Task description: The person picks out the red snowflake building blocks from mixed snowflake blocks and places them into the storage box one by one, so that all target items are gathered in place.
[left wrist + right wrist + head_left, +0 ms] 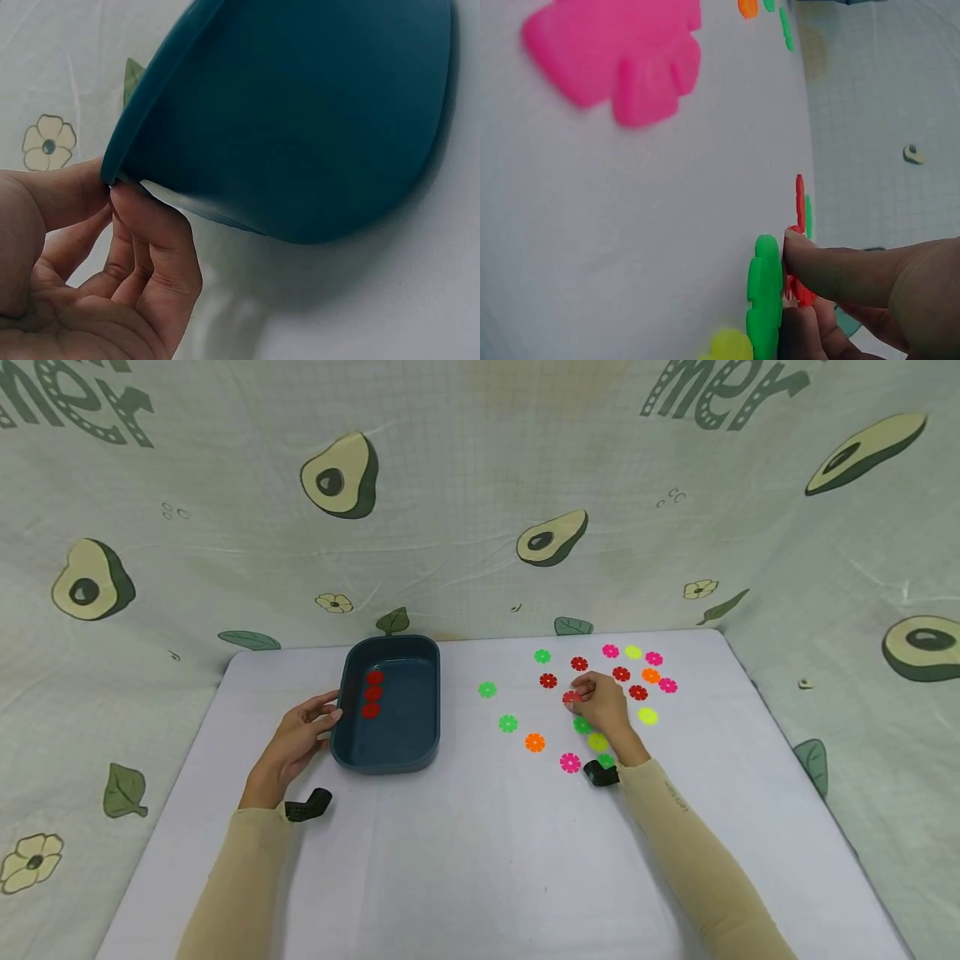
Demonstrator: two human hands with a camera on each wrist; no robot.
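My left hand [297,741] grips the left rim of a dark teal tray [386,758]; the left wrist view shows its thumb and finger [154,217] pinching the edge. Three red notched discs [372,693] lie in a line inside the tray. Over on the right, my right hand [602,703] pinches a red notched disc [572,697] between thumb and fingers, low over the table. In the right wrist view the thumb partly hides that disc, and a green notched disc [765,296] stands out right beside the fingers.
Around the right hand lie several loose discs: red [548,681], green [508,723], orange [535,742], pink [570,762] and yellow [648,717]. The white table [450,860] ends at a patterned cloth backdrop [450,527]. Black wrist cameras [309,806] sit on both forearms.
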